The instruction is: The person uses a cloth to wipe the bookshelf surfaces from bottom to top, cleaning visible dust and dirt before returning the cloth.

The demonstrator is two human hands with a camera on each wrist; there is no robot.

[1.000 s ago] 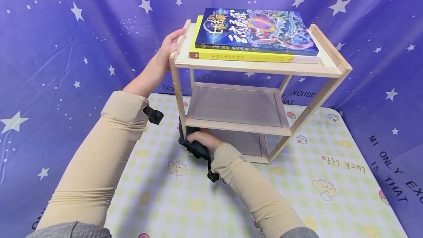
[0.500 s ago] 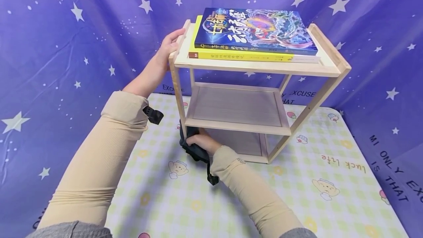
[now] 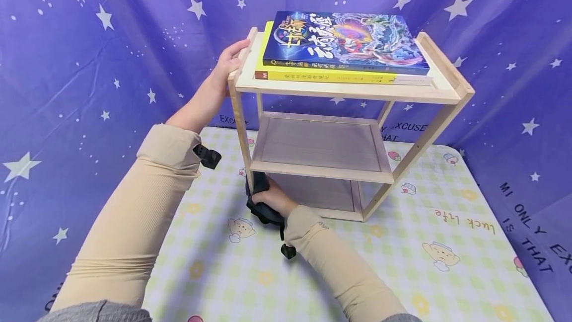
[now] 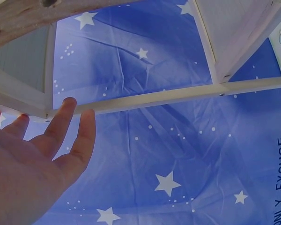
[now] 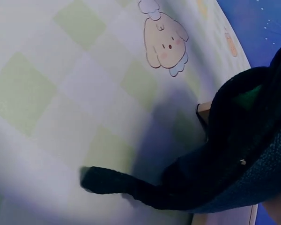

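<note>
A light wooden shelf rack (image 3: 319, 165) with three tiers stands on the table. My left hand (image 3: 223, 71) holds the left side of its top; in the left wrist view the fingers (image 4: 86, 136) reach to the wooden frame. Low at the front left leg, my right hand (image 3: 276, 198) grips a dark blue cloth item (image 3: 256, 190) with black edging against the leg. Its folded fabric (image 5: 234, 164), with a little green inside, fills the right side of the right wrist view; most of the hand is hidden there.
On the rack's top lie a blue illustrated book (image 3: 344, 39) and, beneath it, a yellow book (image 3: 308, 76). A green and white checked tablecloth (image 3: 214, 272) covers the table. A purple starry curtain (image 3: 89, 88) hangs behind and at the sides.
My right hand and the dark cloth item have shifted slightly down and toward me along the front left leg. My left hand and the books stay in place.
</note>
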